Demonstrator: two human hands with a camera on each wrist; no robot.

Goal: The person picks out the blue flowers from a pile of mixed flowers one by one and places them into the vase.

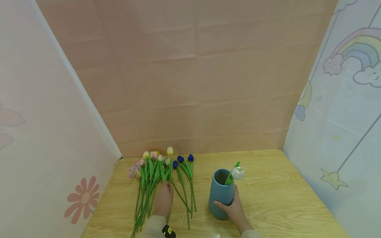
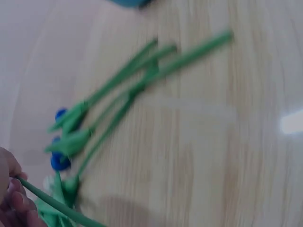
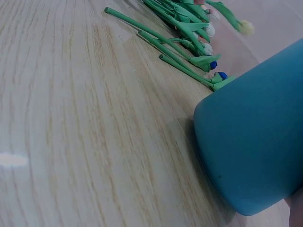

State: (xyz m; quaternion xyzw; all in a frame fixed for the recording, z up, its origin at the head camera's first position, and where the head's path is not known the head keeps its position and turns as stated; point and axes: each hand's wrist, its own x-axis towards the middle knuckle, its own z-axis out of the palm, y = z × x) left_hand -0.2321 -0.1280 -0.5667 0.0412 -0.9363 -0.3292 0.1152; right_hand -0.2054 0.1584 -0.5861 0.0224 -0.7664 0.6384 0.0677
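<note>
In the head view my right hand (image 1: pixel 236 208) grips a blue vase (image 1: pixel 218 198) from its right side. One white tulip (image 1: pixel 238 173) leans out over the vase's rim. My left hand (image 1: pixel 163 200) is over a pile of tulips, and the left wrist view shows its fingers pinching a green stem (image 2: pixel 57 204). That stem seems to belong to the pale yellow tulip (image 1: pixel 170 151), whose head stands above the others. White, pink and yellow tulips (image 1: pixel 148 178) lie bunched under and left of this hand. Blue tulips (image 1: pixel 190 158) lie just right of it.
A wooden table (image 1: pixel 274 195) carries everything. At the pile's left edge lies a purple-pink flower (image 1: pixel 135 170). A brown-pink sheet (image 1: pixel 193 82) closes off the back, and printed panels stand at both sides.
</note>
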